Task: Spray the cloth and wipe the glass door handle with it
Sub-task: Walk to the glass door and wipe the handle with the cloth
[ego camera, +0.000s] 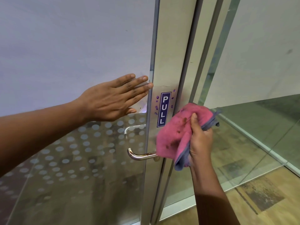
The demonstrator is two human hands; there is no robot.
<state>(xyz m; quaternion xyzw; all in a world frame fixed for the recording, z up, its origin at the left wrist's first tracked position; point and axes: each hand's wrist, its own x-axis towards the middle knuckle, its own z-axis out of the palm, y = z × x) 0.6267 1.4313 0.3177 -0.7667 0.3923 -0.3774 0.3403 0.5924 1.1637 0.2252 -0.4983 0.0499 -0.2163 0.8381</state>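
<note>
- The right hand (200, 140) grips a bunched pink cloth (177, 133) with a grey-blue edge, held against the door frame (168, 62).
- The cloth covers the inner end of the metal handle (139, 155), just below the PULL sticker (163, 109).
- The left hand (113, 99) lies flat, fingers spread, holding nothing, on the frosted glass door (65, 46) above the handle.

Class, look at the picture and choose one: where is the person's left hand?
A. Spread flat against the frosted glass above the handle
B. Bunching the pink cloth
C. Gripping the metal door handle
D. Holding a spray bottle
A: the left hand lies open, fingers spread, on the frosted glass door above the metal handle, while the right hand clutches the pink cloth.
</note>
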